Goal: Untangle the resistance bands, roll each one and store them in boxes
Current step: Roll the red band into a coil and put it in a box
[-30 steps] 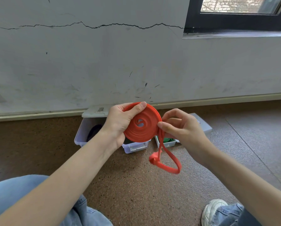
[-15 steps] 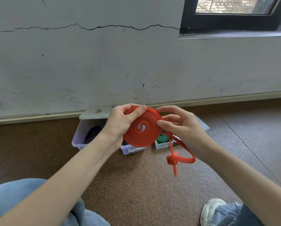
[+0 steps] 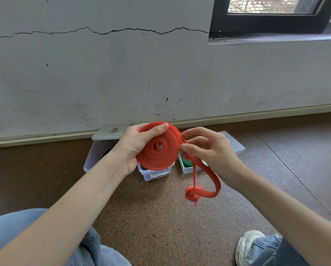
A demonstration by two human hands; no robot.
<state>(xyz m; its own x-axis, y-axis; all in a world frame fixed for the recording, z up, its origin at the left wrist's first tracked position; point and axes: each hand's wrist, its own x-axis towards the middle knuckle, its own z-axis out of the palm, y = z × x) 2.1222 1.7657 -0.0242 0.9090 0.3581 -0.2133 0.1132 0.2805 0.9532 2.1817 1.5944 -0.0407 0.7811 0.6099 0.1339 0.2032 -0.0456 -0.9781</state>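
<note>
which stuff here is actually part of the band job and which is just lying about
Part of the job:
- red band, coiled, tail with knot hanging
- left hand, holding the coil
- right hand, pinching the tail
- box with lid open
- box of green band

Just there:
- cracked wall
- window
- shoe

Bare indoor room, probably a plain home or utility space, cracked grey plaster wall (image 3: 122,73) beyond the held band, black-framed window (image 3: 272,20) upper right, speckled brown cork-like floor (image 3: 160,227) below, pale skirting strip (image 3: 256,115) behind
</note>
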